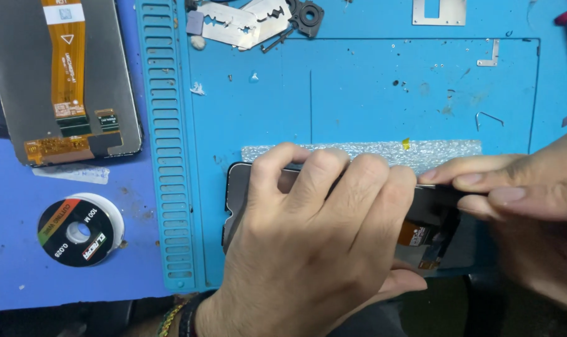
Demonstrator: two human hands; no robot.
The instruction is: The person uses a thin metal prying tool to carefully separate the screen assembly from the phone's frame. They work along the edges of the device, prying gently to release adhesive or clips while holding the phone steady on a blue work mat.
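Two hands (308,249) (533,200), two phone screen panels (65,81) (246,200) (one under the hands), two razor blades (246,22), one wire spool (78,231), one blue mat (358,93).

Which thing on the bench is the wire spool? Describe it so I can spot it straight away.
Start at the ribbed left edge of the blue work mat and move left onto the darker blue surface. Below the face-down phone screen with the orange ribbon cable lies the spool. It is the only round thing there: flat, with a black label and a white hub hole, well left of the left hand.
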